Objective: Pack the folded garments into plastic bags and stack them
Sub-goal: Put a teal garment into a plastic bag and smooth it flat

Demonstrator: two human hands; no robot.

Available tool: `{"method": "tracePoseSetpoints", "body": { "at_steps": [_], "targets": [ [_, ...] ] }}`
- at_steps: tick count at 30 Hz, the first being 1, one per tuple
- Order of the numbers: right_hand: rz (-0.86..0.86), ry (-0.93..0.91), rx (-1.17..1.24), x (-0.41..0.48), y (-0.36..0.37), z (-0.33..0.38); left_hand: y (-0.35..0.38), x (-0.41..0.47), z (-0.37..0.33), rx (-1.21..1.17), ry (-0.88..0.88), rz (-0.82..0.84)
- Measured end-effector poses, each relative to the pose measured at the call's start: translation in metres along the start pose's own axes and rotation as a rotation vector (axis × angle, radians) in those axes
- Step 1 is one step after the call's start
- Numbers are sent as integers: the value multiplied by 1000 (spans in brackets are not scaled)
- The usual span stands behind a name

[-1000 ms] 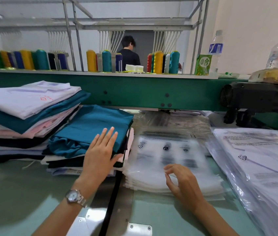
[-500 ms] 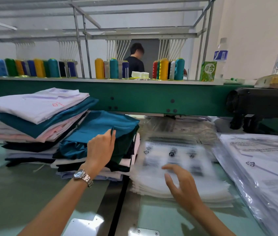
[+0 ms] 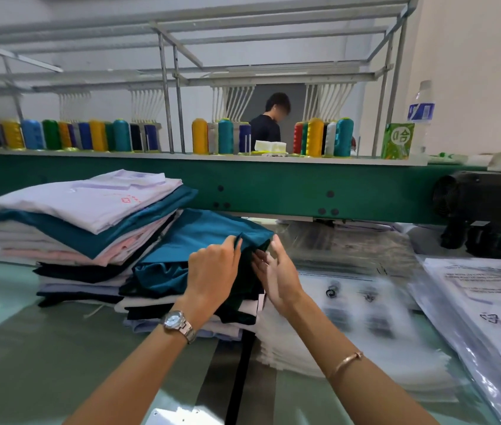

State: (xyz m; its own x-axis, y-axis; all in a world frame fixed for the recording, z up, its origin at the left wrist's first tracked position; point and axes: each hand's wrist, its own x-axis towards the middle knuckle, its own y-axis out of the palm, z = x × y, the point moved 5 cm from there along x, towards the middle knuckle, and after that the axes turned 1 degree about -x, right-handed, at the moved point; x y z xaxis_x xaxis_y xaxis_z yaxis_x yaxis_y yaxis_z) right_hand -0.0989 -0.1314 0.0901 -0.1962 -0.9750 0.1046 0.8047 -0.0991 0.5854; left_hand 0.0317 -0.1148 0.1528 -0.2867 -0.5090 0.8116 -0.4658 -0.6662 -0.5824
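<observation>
A folded teal garment [image 3: 200, 237] lies on top of a low stack of folded clothes in front of me. My left hand [image 3: 212, 271], with a watch on the wrist, pinches the teal garment's right front edge between curled fingers. My right hand [image 3: 277, 271] is at the garment's right side, palm turned towards it and fingers fairly straight, touching the dark fabric under the teal layer. To the right lies a pile of empty clear plastic bags [image 3: 359, 308] with printed marks. Bagged garments [image 3: 485, 305] are stacked at the far right.
A taller stack of folded white, teal and pink garments [image 3: 83, 216] stands at the left. A green machine beam [image 3: 273, 188] with thread cones crosses behind. A black motor [image 3: 485, 204] sits at the right. A person stands beyond the machine.
My right hand left the plastic bags and moved left to the teal garment's side. My left hand went from lying flat on the garment to pinching its edge. The camera came closer.
</observation>
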Motion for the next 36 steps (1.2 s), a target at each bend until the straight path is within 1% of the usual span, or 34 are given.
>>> {"method": "tracePoseSetpoints", "body": {
  "at_steps": [3,5,10,14,18,20,23,25,30,36],
  "targets": [
    [-31,88,210,32,10,3,3,-2,-2,56,35,3],
    [-76,80,244,49,13,8,5,-5,-2,84,50,9],
    [-242,140,46,77,8,1,8,-15,2,70,110,-3],
    [-323,57,-14,89,2,2,8,-16,4,76,158,-40],
    [-313,-29,27,91,2,14,4,-11,0,46,196,-127],
    [-308,-59,47,94,2,23,0,-9,-6,51,244,-180],
    [-279,-98,16,88,1,36,-5,-7,-18,57,321,-256],
    [-258,-112,-3,82,-1,43,-5,-7,-26,57,350,-277],
    [-244,-132,-45,72,-15,52,-1,-15,-46,19,401,-267],
    [-256,-118,-70,50,-31,55,1,-25,-55,-42,344,-172]
  ]
}}
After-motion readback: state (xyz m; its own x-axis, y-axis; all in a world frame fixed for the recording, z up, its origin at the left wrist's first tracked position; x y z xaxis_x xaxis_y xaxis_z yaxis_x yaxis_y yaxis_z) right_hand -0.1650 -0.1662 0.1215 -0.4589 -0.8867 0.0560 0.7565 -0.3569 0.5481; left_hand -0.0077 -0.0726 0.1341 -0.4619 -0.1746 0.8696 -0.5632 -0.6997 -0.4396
